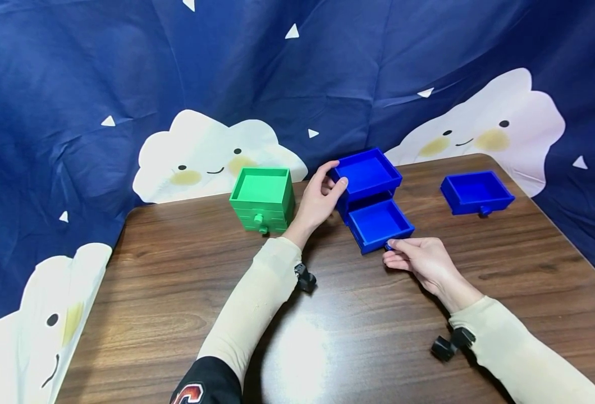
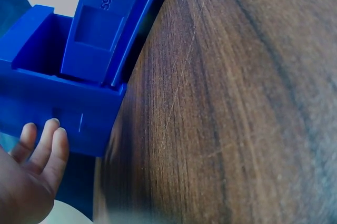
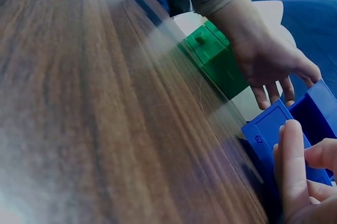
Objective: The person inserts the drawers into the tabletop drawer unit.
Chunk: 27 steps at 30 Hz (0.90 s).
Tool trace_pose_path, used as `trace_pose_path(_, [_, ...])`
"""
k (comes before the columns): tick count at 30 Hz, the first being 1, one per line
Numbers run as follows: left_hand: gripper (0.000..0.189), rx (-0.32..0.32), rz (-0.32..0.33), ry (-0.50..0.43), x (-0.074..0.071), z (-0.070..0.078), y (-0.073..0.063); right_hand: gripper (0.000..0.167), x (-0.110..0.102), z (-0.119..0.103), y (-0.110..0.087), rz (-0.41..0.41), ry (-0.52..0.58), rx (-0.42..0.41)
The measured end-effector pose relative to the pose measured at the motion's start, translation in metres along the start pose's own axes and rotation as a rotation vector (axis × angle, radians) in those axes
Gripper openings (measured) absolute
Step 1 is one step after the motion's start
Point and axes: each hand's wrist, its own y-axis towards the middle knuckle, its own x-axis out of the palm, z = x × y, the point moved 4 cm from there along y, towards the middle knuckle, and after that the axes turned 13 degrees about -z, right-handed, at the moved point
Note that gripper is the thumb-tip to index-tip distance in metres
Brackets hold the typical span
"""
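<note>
A blue drawer cabinet (image 1: 369, 173) with an open tray top stands at the back of the table. Its lower drawer (image 1: 380, 222) is pulled well out towards the front, and a gap shows above it. My left hand (image 1: 320, 197) grips the cabinet at its left side, thumb at the front corner and fingers along the side wall, seen in the left wrist view on the blue panel (image 2: 63, 113). By the drawer's front, my right hand (image 1: 424, 262) pinches the small knob (image 1: 388, 246) between thumb and fingers; the fingertips partly hide it.
A separate blue drawer (image 1: 476, 193) with a knob lies at the right on the wooden table (image 1: 216, 314). To the left of the cabinet stands a green drawer cabinet (image 1: 262, 199), its drawers pushed in. Behind the table hangs a blue cloud-patterned cloth (image 1: 257, 73).
</note>
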Motion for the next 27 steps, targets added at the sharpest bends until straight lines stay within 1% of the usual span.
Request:
trace_pose_path(6, [0.05, -0.002, 0.008, 0.002, 0.0, 0.001, -0.001, 0.019, 0.0, 0.0, 0.004, 0.007, -0.001, 0.004])
trace_pose_path(15, [0.049, 0.005, 0.006, -0.007, 0.0, 0.0, 0.0, 0.024, 0.002, 0.0, 0.011, -0.001, 0.025, 0.004])
trace_pose_path(27, [0.05, 0.009, 0.012, -0.005, 0.0, 0.0, 0.0, 0.023, 0.001, -0.006, 0.022, -0.012, 0.033, 0.04])
